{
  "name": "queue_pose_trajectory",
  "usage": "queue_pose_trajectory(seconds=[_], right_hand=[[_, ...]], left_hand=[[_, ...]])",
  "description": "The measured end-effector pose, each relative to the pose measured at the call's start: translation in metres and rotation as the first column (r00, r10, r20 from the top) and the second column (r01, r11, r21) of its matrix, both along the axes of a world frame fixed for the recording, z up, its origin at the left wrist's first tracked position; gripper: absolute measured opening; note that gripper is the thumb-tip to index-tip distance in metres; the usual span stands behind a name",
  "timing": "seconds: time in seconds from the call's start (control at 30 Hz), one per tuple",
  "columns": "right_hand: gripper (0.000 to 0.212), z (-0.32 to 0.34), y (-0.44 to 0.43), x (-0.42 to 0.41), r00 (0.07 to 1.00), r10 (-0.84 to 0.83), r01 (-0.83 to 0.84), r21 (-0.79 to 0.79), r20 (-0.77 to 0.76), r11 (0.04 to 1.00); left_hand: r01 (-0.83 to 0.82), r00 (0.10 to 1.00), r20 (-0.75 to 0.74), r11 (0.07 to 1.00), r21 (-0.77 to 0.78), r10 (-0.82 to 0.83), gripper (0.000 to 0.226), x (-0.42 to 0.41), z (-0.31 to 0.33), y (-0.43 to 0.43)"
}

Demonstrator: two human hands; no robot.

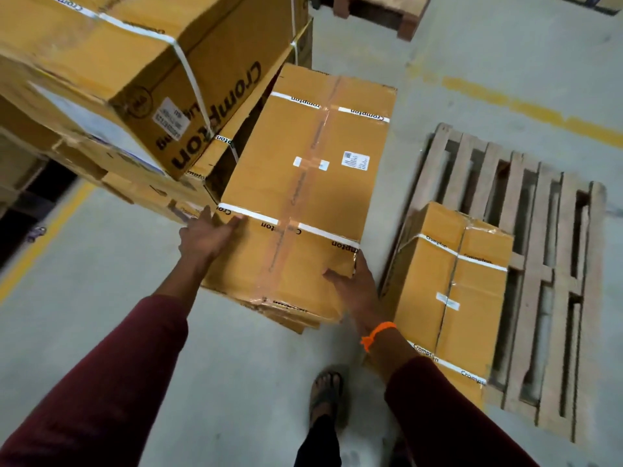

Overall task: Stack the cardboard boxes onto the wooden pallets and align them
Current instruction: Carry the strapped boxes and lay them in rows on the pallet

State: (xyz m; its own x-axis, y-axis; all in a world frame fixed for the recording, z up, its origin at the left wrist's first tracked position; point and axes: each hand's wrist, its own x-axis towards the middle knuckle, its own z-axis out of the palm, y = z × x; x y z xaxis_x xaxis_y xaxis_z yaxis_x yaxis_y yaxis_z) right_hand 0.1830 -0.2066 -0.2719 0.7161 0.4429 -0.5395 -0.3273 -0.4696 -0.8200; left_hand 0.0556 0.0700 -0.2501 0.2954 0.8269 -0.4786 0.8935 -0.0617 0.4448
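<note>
One view only, up on the person's head, tilted forward and steeply down at the concrete floor (pixel 236 348). The wide lens bows the edges. Both sleeves (pixel 101 382) enter from the bottom edge. The nearest cardboard box (pixel 303 183) sits close, centre frame, with the wooden pallet (pixel 539 264) at right.

"Crompton" on tilted box (pixel 215 112) side | on held box (pixel 303 197) straps | on pallet box (pixel 455 298) straps | sticker labels unreadable
</note>
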Motion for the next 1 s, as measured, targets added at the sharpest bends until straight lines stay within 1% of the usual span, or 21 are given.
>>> queue_pose_trajectory(seconds=[0.03,0.07,0.17,0.23,0.33,0.43,0.53,0.6,0.73,0.8,0.93,1.0], right_hand=[[0.075,0.002,-0.006,0.002,1.0,-0.015,0.015,0.021,0.002,1.0],[0.073,0.008,-0.012,0.005,0.999,-0.035,0.035,0.041,0.009,0.999],[0.052,0.034,-0.033,0.023,0.995,-0.093,0.091,0.032,0.046,0.995],[0.044,0.051,-0.053,0.041,0.988,-0.134,0.133,0.013,0.073,0.991],[0.048,0.07,-0.088,0.064,0.973,-0.185,0.189,-0.017,0.139,0.982],[0.049,0.089,-0.14,0.083,0.948,-0.246,0.255,-0.019,0.204,0.967],[0.054,0.103,-0.215,0.103,0.913,-0.326,0.336,0.003,0.247,0.942],[0.054,0.107,-0.275,0.117,0.879,-0.398,0.416,-0.012,0.262,0.909],[0.05,0.103,-0.413,0.141,0.775,-0.553,0.603,-0.097,0.307,0.792],[0.047,0.093,-0.487,0.15,0.73,-0.6,0.663,-0.129,0.328,0.737],[0.035,0.061,-0.632,0.166,0.698,-0.617,0.706,-0.201,0.364,0.68],[0.037,0.036,-0.694,0.172,0.701,-0.603,0.706,-0.248,0.381,0.663]], left_hand=[[-0.002,1.0,0.019,1.0,0.018,0.002,0.099,0.002,0.006,-0.01],[-0.02,0.997,0.071,0.999,0.025,0.018,0.092,0.003,0.013,-0.021],[-0.132,0.95,0.286,0.991,0.005,0.125,0.074,0.009,0.037,-0.068],[-0.153,0.938,0.316,0.988,0.007,0.143,0.068,0.021,0.055,-0.098],[-0.145,0.924,0.358,0.989,0.002,0.135,0.066,0.043,0.08,-0.138],[-0.119,0.884,0.454,0.993,-0.013,0.112,0.064,0.068,0.101,-0.187],[-0.048,0.82,0.571,0.999,-0.011,0.046,0.061,0.099,0.119,-0.261],[0.028,0.792,0.61,1.0,-0.006,-0.019,0.061,0.12,0.123,-0.321],[0.188,0.742,0.657,0.982,-0.01,-0.136,0.056,0.164,0.102,-0.453],[0.244,0.752,0.639,0.969,-0.045,-0.159,0.055,0.185,0.084,-0.524],[0.255,0.775,0.622,0.956,-0.146,-0.112,0.058,0.209,0.027,-0.667],[0.248,0.794,0.602,0.949,-0.197,-0.082,0.061,0.214,-0.005,-0.729]])
